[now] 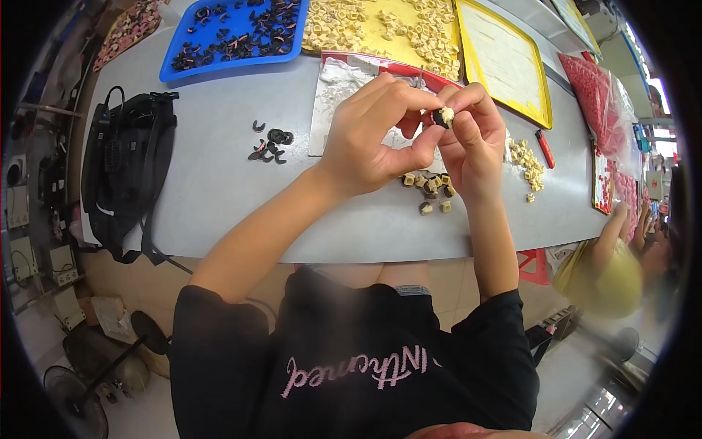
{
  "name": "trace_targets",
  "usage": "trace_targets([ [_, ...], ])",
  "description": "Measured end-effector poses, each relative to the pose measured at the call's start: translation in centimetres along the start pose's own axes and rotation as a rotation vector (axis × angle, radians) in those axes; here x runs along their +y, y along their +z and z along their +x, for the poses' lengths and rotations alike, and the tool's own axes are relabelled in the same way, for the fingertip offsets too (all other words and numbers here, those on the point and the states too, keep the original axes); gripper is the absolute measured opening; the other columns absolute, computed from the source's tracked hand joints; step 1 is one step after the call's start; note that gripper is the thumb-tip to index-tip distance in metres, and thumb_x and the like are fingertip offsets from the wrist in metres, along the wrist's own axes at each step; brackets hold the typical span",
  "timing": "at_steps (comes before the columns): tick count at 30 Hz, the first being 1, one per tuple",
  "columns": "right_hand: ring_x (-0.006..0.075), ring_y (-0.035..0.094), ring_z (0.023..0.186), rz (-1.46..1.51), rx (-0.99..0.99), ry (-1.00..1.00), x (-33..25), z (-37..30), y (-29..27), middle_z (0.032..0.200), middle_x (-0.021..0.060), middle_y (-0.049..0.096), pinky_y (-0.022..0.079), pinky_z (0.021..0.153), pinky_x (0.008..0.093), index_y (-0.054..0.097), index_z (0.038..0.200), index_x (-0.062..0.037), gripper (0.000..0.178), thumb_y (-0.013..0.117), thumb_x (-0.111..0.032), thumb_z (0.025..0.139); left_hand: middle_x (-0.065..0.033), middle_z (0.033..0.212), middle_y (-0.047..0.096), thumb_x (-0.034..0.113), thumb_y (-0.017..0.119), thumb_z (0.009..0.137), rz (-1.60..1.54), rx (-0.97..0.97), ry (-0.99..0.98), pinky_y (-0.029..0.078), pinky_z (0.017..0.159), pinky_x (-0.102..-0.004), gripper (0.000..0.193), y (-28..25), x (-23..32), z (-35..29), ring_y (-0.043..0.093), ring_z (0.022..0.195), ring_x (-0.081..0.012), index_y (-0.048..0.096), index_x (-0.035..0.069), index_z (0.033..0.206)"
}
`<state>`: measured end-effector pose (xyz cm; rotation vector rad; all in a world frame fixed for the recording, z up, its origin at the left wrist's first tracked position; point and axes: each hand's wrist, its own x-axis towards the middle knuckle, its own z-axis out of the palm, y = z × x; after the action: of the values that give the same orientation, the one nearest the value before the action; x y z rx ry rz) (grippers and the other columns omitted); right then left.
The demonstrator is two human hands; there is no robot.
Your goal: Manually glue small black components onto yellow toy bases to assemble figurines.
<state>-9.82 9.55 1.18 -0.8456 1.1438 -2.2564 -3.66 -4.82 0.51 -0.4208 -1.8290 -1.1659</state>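
Note:
My left hand [373, 132] and my right hand [475, 139] meet above the grey table, fingers closed. Between their fingertips they pinch a small black-and-cream piece [443, 117]. A thin metallic tip [420, 77] shows just beyond my left fingers; what it belongs to is hidden. Under my hands lies a small cluster of joined black-and-cream pieces [429, 183]. Several loose black curved pieces [272, 140] lie left of my left hand. To the right of my right hand is a scatter of small cream pieces [528, 167]. A white, smeared board [322, 117] lies partly behind my left hand.
A blue tray [219, 67] of black pieces and a yellow tray [380, 25] of cream pieces stand at the back, beside a yellow-rimmed tray [545, 110]. A black bag [131, 157] lies left, a red marker [545, 148] right. Another person [603, 271] is at the right.

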Motion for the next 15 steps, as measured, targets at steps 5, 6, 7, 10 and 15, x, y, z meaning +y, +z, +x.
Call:
trace_targets([
  [5, 0.0143, 0.057, 0.085, -0.032, -0.010, 0.012, 0.4, 0.1, 0.2, 0.092, 0.0094, 0.061, 0.047, 0.075, 0.0264, 0.054, 0.093, -0.0013, 0.015, 0.065, -0.009, 0.087, -0.0029, 0.070, 0.058, 0.004, 0.069, 0.071, -0.046, 0.009, -0.036, 0.044, 0.052, -0.0258, 0.022, -0.1, -0.2, -0.6, 0.055, 0.057, -0.0144, 0.059, 0.008, 0.091],
  [6, 0.0145, 0.058, 0.085, -0.039, -0.007, 0.018, 0.6, 0.1, 0.3, 0.092, 0.0094, 0.061, 0.047, 0.075, 0.0264, 0.054, 0.093, -0.0013, 0.015, 0.066, -0.008, 0.087, -0.0031, 0.070, 0.058, 0.004, 0.069, 0.072, -0.052, 0.015, -0.041, 0.045, 0.052, -0.0261, 0.022, -0.3, -0.4, -0.9, 0.055, 0.057, -0.0145, 0.059, 0.008, 0.091],
  [7, 0.0147, 0.058, 0.084, -0.026, -0.005, 0.006, 0.3, 0.2, 0.3, 0.092, 0.0094, 0.061, 0.047, 0.075, 0.0264, 0.054, 0.093, -0.0014, 0.015, 0.066, -0.008, 0.087, -0.0033, 0.070, 0.058, 0.004, 0.068, 0.072, -0.045, 0.002, -0.035, 0.045, 0.051, -0.0263, 0.021, -0.2, -0.2, -0.4, 0.055, 0.057, -0.0147, 0.059, 0.008, 0.091],
  [10, 0.0153, 0.058, 0.084, 0.005, -0.006, 0.002, -0.2, 0.3, 0.6, 0.092, 0.0097, 0.061, 0.048, 0.074, 0.0270, 0.054, 0.093, -0.0013, 0.015, 0.066, -0.007, 0.086, -0.0040, 0.072, 0.059, 0.004, 0.068, 0.072, -0.016, -0.044, -0.020, 0.046, 0.053, -0.0270, 0.023, -0.5, 0.1, 0.1, 0.056, 0.058, -0.0148, 0.059, 0.007, 0.093],
  [15, 0.0163, 0.058, 0.085, -0.151, -0.044, -0.076, -0.9, 1.0, -0.5, 0.093, 0.0115, 0.060, 0.049, 0.074, 0.0292, 0.053, 0.097, -0.0001, 0.016, 0.063, 0.000, 0.085, -0.0057, 0.074, 0.057, 0.007, 0.060, 0.078, 0.007, 0.030, -0.019, 0.044, 0.058, -0.0302, 0.022, -0.5, -0.9, -0.5, 0.051, 0.062, -0.0184, 0.056, 0.004, 0.099],
])
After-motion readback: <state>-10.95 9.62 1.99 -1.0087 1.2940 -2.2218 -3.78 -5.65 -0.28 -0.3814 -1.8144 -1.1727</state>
